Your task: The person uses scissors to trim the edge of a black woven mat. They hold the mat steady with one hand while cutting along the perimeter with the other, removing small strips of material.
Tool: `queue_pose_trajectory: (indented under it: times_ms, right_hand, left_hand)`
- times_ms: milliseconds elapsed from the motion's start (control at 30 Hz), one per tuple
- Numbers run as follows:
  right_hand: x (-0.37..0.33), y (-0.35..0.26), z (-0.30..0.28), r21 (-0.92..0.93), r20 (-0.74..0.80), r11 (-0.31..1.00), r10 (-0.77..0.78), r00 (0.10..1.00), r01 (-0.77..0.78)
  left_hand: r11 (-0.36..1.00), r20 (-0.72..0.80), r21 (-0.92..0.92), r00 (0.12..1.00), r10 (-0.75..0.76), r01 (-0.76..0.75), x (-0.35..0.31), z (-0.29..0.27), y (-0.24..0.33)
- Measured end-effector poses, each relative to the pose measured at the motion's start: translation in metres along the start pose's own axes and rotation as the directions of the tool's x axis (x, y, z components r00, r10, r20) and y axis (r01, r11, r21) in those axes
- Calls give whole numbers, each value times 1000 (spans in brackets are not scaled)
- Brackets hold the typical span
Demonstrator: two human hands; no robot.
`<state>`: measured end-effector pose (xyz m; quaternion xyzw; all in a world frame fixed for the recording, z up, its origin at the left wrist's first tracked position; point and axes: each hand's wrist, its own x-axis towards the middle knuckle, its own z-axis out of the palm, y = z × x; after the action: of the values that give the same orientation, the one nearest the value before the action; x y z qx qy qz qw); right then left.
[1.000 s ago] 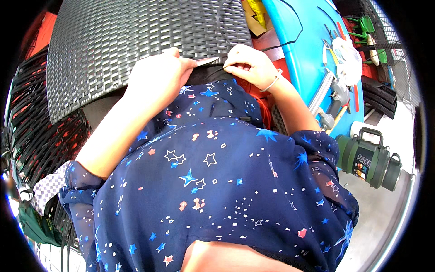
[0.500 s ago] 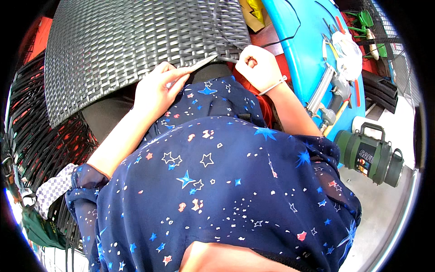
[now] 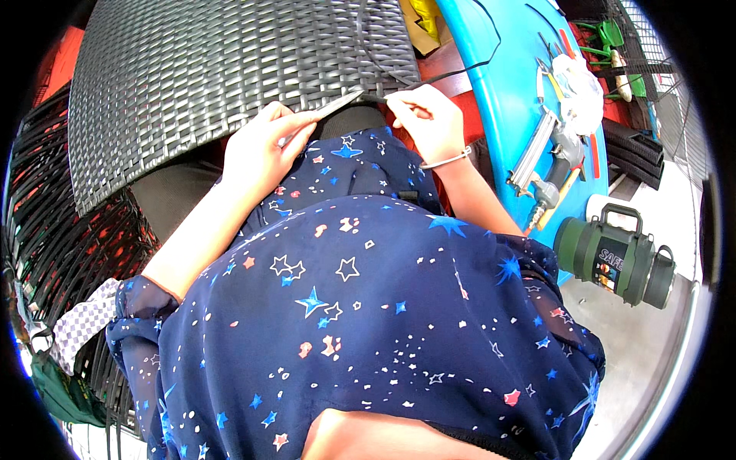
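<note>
A: Hands first?

B: Left hand [image 3: 264,146]: thumb and fingers gripping a slim pointed metal blade [image 3: 336,104]. Right hand [image 3: 433,123]: thumb and fingertips pinched together on a black strip [image 3: 373,99], just beside the blade's tip.

A: And the work itself?

B: Woven panel [image 3: 230,80], black: above the lap, its near edge at the blade and strip (the exact slot in the weave is too small to make out).

A: Possible faults?

B: Slip, the likeliest: the point aims toward the right hand, so resistance giving way suddenly could drive it into the fingers. Nicked weave: possible, if the tip is levered sideways. Lost strip: possible, should the pinch loosen. Snag: possible, from the loose black loop [image 3: 460,73] that crosses the counter [image 3: 500,178].

A: Edges and room?

B: Between the hands: narrow. Toward the body: patterned shirt [image 3: 368,299], close below the wrists. Right: the counter's rounded blue edge, near the right forearm, limiting any wide pull; a plastic bag [image 3: 579,88] and a grey tool [image 3: 566,149] lie farther across it. Left: bundled black strands [image 3: 69,169] beyond the left forearm, liable to catch an elbow. Green jug [image 3: 609,261]: past the counter's lower end, well apart from both hands. Most room, by judgement: upward, above the panel.
</note>
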<state>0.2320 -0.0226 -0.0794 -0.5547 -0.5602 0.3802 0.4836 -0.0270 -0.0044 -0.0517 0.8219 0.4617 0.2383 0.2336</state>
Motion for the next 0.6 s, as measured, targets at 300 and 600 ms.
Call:
queue_pose_trajectory:
  times_ms: [300, 600]
  right_hand:
    - [11, 22, -4, -132, -121, 986, 87, 989, -103]
    - [29, 7, -18, -116, 30, 942, 319, 947, -314]
  left_hand:
    - [1000, -6, 15, 1000, 0, 0, 3, 7, 3]
    - [1000, 2, 18, 1000, 1, -1, 7, 9, 7]
